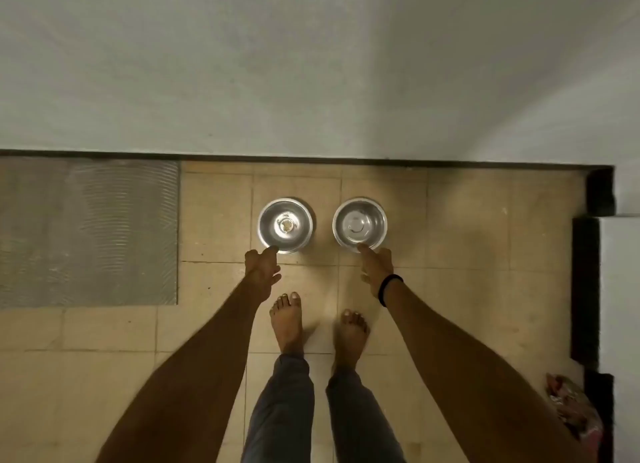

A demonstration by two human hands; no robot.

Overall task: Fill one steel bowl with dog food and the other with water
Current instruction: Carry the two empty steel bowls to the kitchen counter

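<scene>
Two round steel bowls stand side by side on the beige tiled floor, close to the wall. The left bowl (284, 224) has a bright glint with a small brownish spot at its bottom. The right bowl (359, 223) shows only a shiny bottom. My left hand (261, 272) reaches down, its thumb over the near rim of the left bowl. My right hand (375, 270), with a black band on the wrist, pinches the near rim of the right bowl. Both bowls rest flat on the floor.
A grey ribbed mat (86, 230) lies on the floor to the left. The pale wall (311, 64) with a dark skirting runs behind the bowls. A white block with a black edge (620, 289) stands at the right, a patterned bag (571, 410) below it. My bare feet (287, 324) stand just behind the bowls.
</scene>
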